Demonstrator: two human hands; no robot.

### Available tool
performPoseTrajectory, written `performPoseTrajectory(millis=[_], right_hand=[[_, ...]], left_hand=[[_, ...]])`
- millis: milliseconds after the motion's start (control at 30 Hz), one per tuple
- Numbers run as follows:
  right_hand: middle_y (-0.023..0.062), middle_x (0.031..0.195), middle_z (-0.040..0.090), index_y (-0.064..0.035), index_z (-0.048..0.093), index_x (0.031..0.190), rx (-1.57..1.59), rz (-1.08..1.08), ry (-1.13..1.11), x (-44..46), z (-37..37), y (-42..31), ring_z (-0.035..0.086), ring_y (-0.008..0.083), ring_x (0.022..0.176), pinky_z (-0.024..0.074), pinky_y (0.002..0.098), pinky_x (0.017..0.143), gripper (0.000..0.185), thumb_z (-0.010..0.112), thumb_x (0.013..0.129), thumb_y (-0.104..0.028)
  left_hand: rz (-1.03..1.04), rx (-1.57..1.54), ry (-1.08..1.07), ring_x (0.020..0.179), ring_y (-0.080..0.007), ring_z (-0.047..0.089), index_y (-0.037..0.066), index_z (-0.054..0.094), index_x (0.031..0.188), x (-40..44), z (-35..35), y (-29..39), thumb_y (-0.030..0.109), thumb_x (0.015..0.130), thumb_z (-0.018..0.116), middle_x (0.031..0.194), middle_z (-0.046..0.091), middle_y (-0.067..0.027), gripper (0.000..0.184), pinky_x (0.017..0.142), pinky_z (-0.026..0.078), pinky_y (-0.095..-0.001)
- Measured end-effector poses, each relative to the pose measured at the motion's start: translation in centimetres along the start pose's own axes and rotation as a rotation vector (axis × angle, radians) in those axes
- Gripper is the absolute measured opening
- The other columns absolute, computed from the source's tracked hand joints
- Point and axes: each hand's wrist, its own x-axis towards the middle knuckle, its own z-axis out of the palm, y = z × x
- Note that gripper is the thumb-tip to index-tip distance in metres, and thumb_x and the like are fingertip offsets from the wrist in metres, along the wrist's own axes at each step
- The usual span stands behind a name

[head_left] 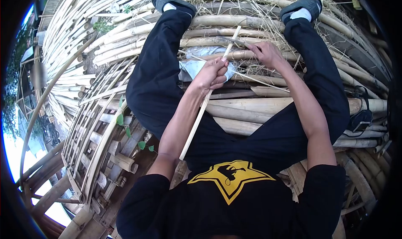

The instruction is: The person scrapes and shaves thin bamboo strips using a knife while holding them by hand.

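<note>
My left hand [212, 74] is closed around a pale bamboo strip [195, 128]. The strip runs slantwise from beside my left forearm up past my fist, its far end pointing away from me. In my right hand [268, 55] is a knife, its handle mostly hidden by the fingers. The narrow grey knife blade [228, 39] points left and crosses the strip near its far end, seemingly touching it. A light blue cloth [193, 67] lies beneath my left hand, between my legs.
Several bamboo poles [234, 110] form the uneven surface under me, with shavings [268, 11] scattered near my feet. At left stand a slatted bamboo frame [90, 145] and a curved pole [54, 78]. A dark strapped object [361, 119] rests by my right knee.
</note>
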Motion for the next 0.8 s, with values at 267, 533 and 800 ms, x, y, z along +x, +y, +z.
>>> performPoseTrajectory(millis=[267,533,800], right_hand=[[0.0279,0.074,0.062,0.0001,0.066,0.078,-0.248,0.312,0.257,1.9,-1.2,9.3,0.061,0.0448,0.078,0.0467,0.0515,0.072,0.061,0.038,0.095,-0.052],[0.0258,0.065,0.055,0.0054,0.057,0.074,-0.042,-0.001,0.137,1.6,-0.9,-0.1,0.050,0.0415,0.060,0.0399,0.0470,0.062,0.060,0.043,0.095,-0.049],[0.0269,0.073,0.061,0.0011,0.063,0.072,-0.130,0.099,0.125,1.6,0.8,1.9,0.059,0.0452,0.076,0.0456,0.0523,0.071,0.067,0.040,0.092,-0.058]], left_hand=[[-0.038,-0.103,-0.082,0.032,-0.0016,0.019,0.010,0.044,0.088,-0.9,-0.2,0.3,0.025,0.102,0.039,0.052,0.024,0.0076,0.021,0.026,0.015,-0.0185],[0.037,-0.052,-0.032,0.033,-0.0014,0.019,0.010,0.044,0.089,0.2,-1.1,1.5,0.024,0.102,0.038,0.053,0.024,0.0076,0.020,0.027,0.015,-0.0181],[0.024,-0.071,-0.062,0.032,-0.0012,0.020,0.009,0.045,0.089,-1.0,-0.4,0.9,0.024,0.102,0.039,0.052,0.024,0.0075,0.020,0.026,0.015,-0.0182]])
